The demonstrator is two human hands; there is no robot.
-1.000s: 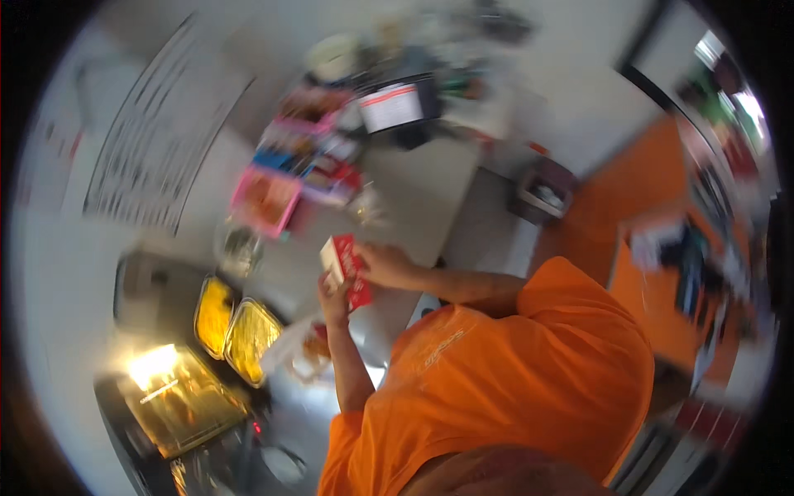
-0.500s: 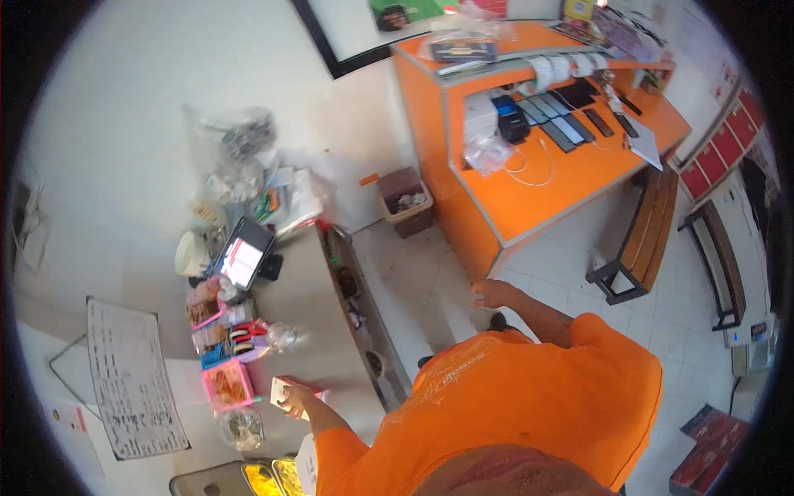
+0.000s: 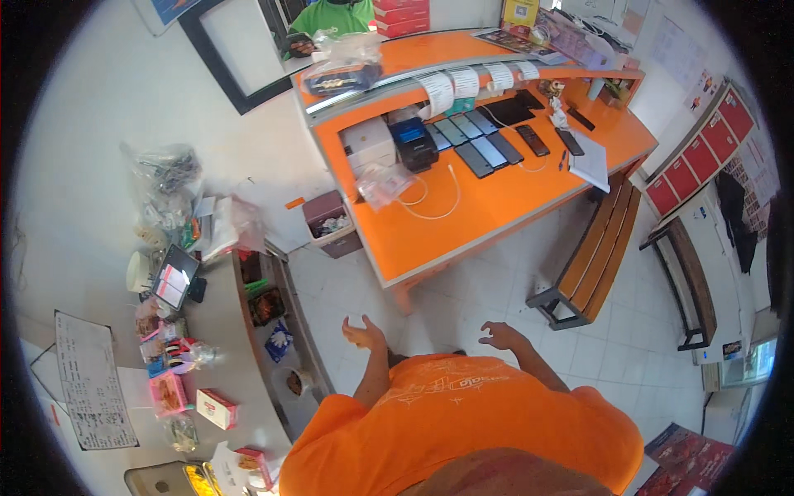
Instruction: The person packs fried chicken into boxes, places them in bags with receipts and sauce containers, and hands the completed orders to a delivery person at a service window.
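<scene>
My left hand [image 3: 364, 332] is in the air between the grey counter [image 3: 240, 339] and the orange desk [image 3: 471, 219]. Its fingers are apart and hold nothing. To its right, below the desk's front edge, my right hand [image 3: 502, 337] is empty too, its fingers loosely bent and apart. A small white and red box [image 3: 217, 408] stands on the grey counter, away from both hands. On the desk lie several phones [image 3: 471, 157], a dark blue and black printer [image 3: 413, 143], a looped white cable [image 3: 453, 186] and an open notebook [image 3: 591, 161].
A wooden bench [image 3: 591, 256] stands right of the desk, and a brown bin [image 3: 332, 225] at its left. Along the wall side of the counter are a tablet [image 3: 175, 279], a pink basket [image 3: 169, 393] and plastic bags. Beyond the desk is a person in green [image 3: 339, 16].
My left hand has let go of the white and red box and moved right, off the counter. The view has turned toward the desk, and my right hand is lower in it.
</scene>
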